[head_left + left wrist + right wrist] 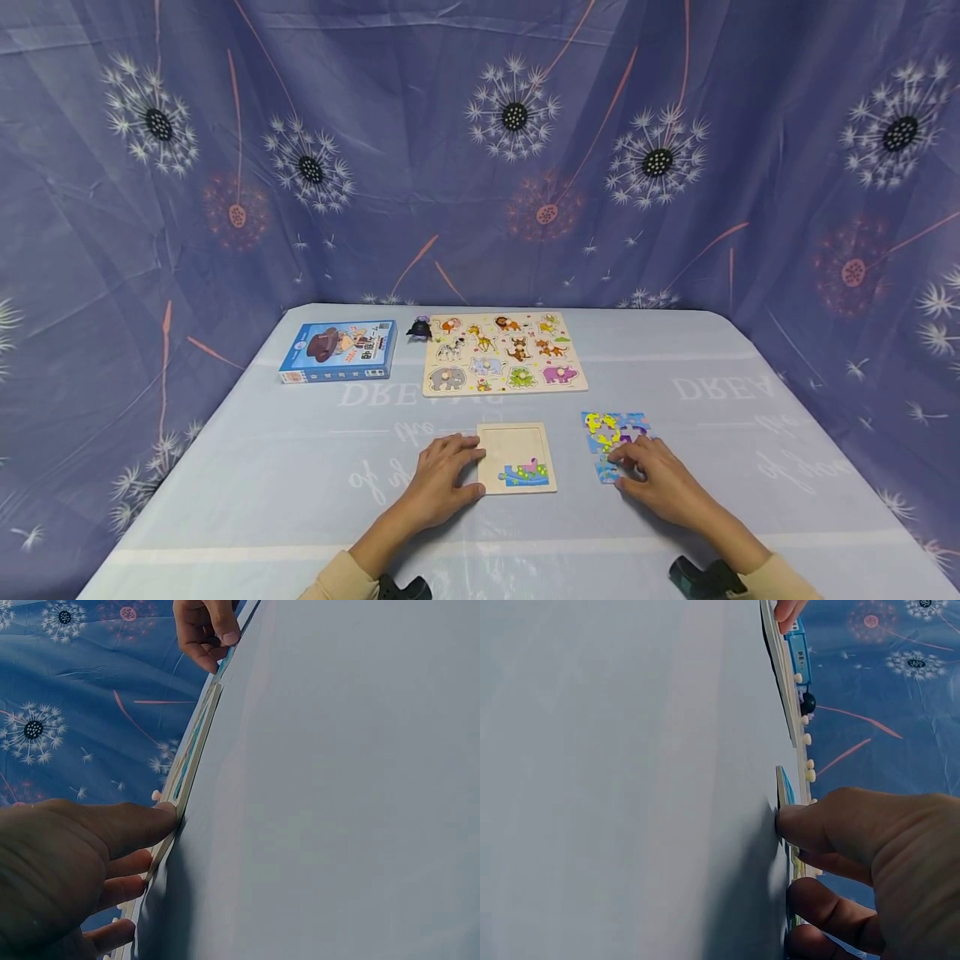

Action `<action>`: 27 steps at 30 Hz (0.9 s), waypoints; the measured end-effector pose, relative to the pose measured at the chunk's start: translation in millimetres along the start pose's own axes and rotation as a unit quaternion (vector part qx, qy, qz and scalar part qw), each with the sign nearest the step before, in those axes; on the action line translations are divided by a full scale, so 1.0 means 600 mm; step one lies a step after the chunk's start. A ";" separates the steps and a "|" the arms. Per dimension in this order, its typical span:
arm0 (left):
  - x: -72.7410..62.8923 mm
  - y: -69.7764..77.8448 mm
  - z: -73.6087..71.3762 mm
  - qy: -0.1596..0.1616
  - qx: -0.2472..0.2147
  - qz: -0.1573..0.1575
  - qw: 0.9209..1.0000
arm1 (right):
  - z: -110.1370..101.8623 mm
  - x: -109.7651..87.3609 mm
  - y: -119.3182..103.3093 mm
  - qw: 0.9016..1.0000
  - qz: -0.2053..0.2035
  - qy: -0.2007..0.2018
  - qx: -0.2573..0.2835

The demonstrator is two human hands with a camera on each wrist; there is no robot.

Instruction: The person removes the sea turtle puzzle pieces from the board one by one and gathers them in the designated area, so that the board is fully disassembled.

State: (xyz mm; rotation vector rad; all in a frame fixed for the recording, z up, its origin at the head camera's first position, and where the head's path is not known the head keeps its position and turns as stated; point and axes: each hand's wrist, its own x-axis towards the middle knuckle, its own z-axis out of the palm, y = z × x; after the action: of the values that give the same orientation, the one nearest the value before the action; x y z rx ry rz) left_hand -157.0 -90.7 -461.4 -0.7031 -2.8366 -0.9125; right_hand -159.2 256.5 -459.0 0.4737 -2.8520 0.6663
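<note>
A square wooden puzzle tray (513, 437) lies on the table in the head view, with a few joined blue, green and pink pieces (527, 472) in its lower right corner. My left hand (442, 483) rests against the tray's left edge, thumb near the front corner and fingertips farther back. To the tray's right lies a patch of colourful jigsaw pieces (596, 423), blue, yellow and purple. Over its front part, my right hand (660, 483) has thumb and index finger at a blue puzzle piece (606, 472). In the right wrist view, the thumb touches a thin piece's edge (782, 784).
Behind the tray lies a wooden animal knob board (502, 354). A blue picture box (337, 350) stands at the back left, with a small black object (419, 328) beside it. A dandelion-print curtain (450, 167) hangs behind the table.
</note>
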 end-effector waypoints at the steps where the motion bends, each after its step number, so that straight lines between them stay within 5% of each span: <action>1: 0.000 0.000 0.000 0.000 0.000 0.000 1.000 | 0.000 0.000 0.000 1.000 0.002 -0.001 -0.001; 18: 0.001 -0.001 0.002 0.002 0.000 -0.003 1.000 | -0.001 0.001 -0.003 1.000 -0.003 0.000 0.003; 27: 0.000 0.000 0.001 0.001 -0.004 -0.002 1.000 | 0.010 0.017 -0.042 1.000 -0.011 -0.013 0.017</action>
State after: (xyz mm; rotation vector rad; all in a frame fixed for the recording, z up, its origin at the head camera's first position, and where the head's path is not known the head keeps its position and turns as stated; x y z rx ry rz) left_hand -157.1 -90.4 -462.0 -0.6980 -2.8341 -0.9249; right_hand -161.0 229.8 -451.8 0.5209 -2.8602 0.7115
